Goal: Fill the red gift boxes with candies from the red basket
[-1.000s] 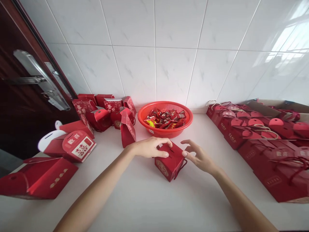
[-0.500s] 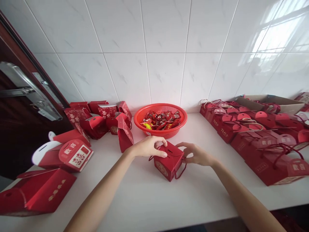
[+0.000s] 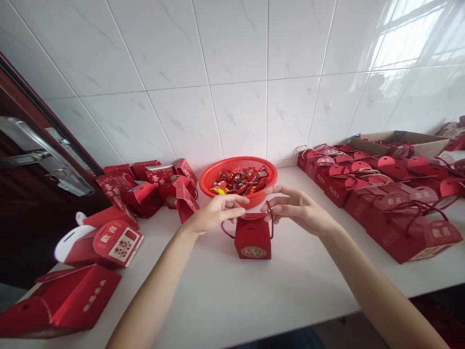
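A small red box (image 3: 253,237) with a gold round emblem stands upright on the white table, its emblem side toward me. Dark red cord loops hang at its left and right sides. My left hand (image 3: 218,212) is over the box's upper left, fingers apart and holding nothing. At the upper right, my right hand (image 3: 296,211) has the right cord loop (image 3: 271,218) between thumb and fingers. Just behind the box, a red plastic basket (image 3: 206,177) holds many wrapped candies (image 3: 243,182).
Several open red boxes (image 3: 98,242) stand at the left, near a dark door with a metal handle (image 3: 25,155). Rows of red boxes with cords (image 3: 385,218) fill the right side, before a cardboard carton (image 3: 421,143). A tiled wall (image 3: 240,111) rises behind.
The small box has turned so its emblem faces me. My left hand has come off its top, and my right hand has raised the right cord. The view has shifted slightly.
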The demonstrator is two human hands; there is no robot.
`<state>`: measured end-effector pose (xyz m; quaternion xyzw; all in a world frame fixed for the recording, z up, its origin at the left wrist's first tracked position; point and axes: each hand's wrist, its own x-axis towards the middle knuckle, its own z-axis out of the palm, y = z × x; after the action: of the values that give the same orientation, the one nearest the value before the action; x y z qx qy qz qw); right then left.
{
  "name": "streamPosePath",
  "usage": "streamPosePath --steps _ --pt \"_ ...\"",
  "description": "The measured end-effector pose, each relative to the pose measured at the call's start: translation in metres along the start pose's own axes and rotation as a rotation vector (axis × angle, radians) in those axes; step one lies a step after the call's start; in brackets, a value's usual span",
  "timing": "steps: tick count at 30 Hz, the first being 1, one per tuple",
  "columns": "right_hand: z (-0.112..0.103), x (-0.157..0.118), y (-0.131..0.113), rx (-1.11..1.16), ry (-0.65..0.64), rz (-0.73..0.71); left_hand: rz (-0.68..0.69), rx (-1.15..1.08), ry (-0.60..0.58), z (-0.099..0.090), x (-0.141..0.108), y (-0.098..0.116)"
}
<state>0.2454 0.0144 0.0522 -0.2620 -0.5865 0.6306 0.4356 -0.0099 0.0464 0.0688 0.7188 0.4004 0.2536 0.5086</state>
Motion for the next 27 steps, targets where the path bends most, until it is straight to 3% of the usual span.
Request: streamPosePath --steps 5,10,14,18,22,27 --pt "0.026 0.013 -0.012 -0.188 0.025 0.005 0.13 -0.163 0.0 0.004 -0.015 0.022" --pt "0.048 0.019 -0.016 -0.197 0.135 -0.027 0.188 0.117 0.102 0.014 -0.024 0.028" --pt "0.058 0.017 -0.014 -0.124 0.155 0.005 0.284 0.374 0.238 0.026 -0.022 0.022" --pt "0.064 0.015 -0.004 -0.199 0.158 0.017 0.411 0.552 0.361 0.035 -0.015 0.013" --pt "0.064 0.019 0.016 -0.322 0.152 -0.056 0.468 0.669 0.352 0.037 -0.011 0.008" --pt "0.067 0.022 0.026 -0.291 0.171 -0.136 0.485 0.715 0.34 0.037 -0.01 0.007"
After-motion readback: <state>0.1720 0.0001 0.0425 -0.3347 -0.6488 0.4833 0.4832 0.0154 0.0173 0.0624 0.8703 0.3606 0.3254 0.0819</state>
